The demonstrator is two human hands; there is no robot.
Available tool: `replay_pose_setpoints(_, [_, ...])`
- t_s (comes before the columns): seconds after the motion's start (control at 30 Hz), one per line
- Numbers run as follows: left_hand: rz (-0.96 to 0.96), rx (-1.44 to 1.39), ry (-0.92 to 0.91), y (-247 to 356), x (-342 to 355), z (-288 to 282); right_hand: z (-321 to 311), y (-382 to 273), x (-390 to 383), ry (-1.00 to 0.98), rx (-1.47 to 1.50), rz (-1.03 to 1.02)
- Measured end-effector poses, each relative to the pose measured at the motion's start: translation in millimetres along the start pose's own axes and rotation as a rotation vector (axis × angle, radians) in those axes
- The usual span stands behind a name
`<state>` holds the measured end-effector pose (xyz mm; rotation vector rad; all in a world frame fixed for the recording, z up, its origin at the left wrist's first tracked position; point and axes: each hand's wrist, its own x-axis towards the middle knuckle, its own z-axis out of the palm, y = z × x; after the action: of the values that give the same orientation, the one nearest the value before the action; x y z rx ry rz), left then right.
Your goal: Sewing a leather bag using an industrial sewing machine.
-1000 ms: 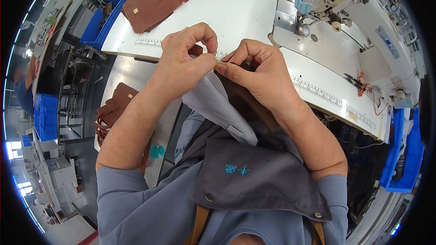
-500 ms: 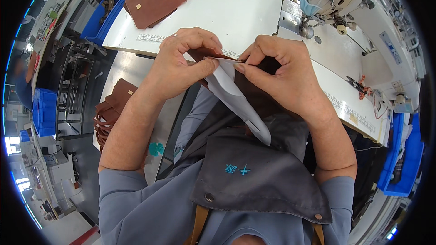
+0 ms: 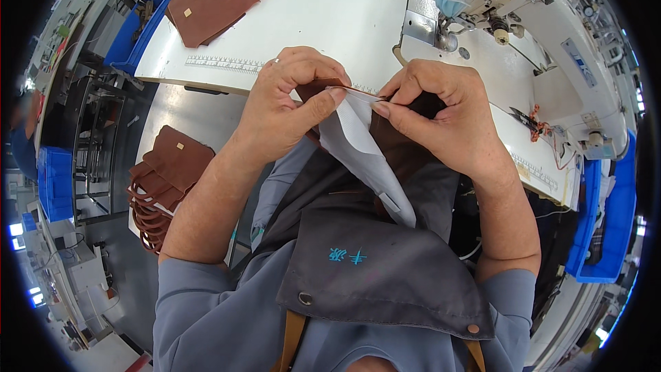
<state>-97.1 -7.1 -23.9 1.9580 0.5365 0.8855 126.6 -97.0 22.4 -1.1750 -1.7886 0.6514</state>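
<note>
My left hand (image 3: 292, 103) pinches the upper edge of a brown leather piece with pale lining (image 3: 403, 145), its thumb on the lining side. At the same edge, a short way to the right, my right hand (image 3: 447, 114) grips between thumb and forefinger. The pale grey lining (image 3: 365, 155) hangs from between the hands as a long tongue, reaching down over my dark apron (image 3: 385, 269). Both hands are closed and hold the piece just off the table's near edge. The fingers behind the leather are partly hidden.
Brown leather bags (image 3: 217, 3) lie on the white table (image 3: 330, 21); more brown bags with handles (image 3: 175, 165) are stacked lower left. A sewing machine (image 3: 551, 48) stands at the right, with dark scissors (image 3: 523, 118) beside it. Blue bins (image 3: 141, 31) flank the table.
The view has shifted, so the table and machine sit farther left in the picture. Both hands keep their pinch on the leather edge, with little visible change in the piece.
</note>
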Motion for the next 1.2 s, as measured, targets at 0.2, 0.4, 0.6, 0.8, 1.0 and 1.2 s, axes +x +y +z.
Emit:
replay_pose_setpoints(0.2, [0.272,0.469,0.054,45.0,25.6,-20.9,6.1,-9.1,9.4,0.09,-0.045,-0.068])
replay_pose_setpoints(0.4, [0.541,1.254,0.003,74.9,92.7,20.9,18.1,40.2,7.2,0.42,-0.079,-0.005])
replay_pose_setpoints(0.6, [0.427,1.029,-0.419,-40.4,133.4,70.7,-0.1,81.8,-27.4,0.206,-0.559,0.174])
replay_pose_setpoints(0.8, [0.193,0.623,-0.364,-70.1,144.3,86.8,-35.3,93.9,-44.2,0.135,-0.73,-0.033])
replay_pose_setpoints(1.0, [0.164,0.603,-0.268,-73.4,153.2,95.9,-48.0,93.1,-42.0,0.043,-0.853,-0.079])
replay_pose_setpoints(1.2, [0.125,0.631,-0.271,-80.9,173.7,101.9,-64.7,105.3,-32.9,0.015,-0.887,-0.073])
